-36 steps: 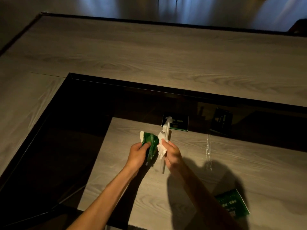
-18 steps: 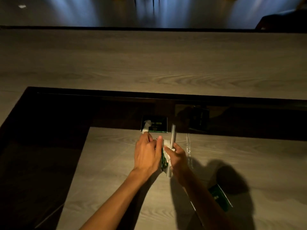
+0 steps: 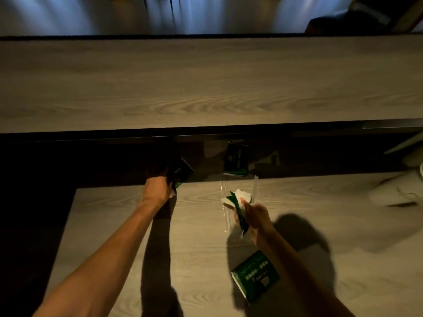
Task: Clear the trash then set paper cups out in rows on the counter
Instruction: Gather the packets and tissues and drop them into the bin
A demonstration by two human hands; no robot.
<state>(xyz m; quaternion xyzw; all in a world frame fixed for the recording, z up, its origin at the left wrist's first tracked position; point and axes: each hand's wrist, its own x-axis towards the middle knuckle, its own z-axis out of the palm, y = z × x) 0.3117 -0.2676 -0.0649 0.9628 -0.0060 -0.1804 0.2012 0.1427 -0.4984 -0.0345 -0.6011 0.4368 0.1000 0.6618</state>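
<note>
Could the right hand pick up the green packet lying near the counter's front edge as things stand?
Probably not cleanly: the right hand is right beside the green packet, with nothing between, but already grips a wad of wrappers and tissue.

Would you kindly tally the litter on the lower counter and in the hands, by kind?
Green packets: 2, one in the left hand, one on the counter
Crumpled green-and-white wad: 1, in the right hand
Long clear wrappers: 2
Total: 5; dark shape on back panel uncounted, maybe reflection

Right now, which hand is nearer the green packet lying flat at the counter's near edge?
Right. The right hand, gripping crumpled wrappers, is just beyond the green packet; its forearm crosses beside it. The left hand is far left, at the counter's back edge.
</note>
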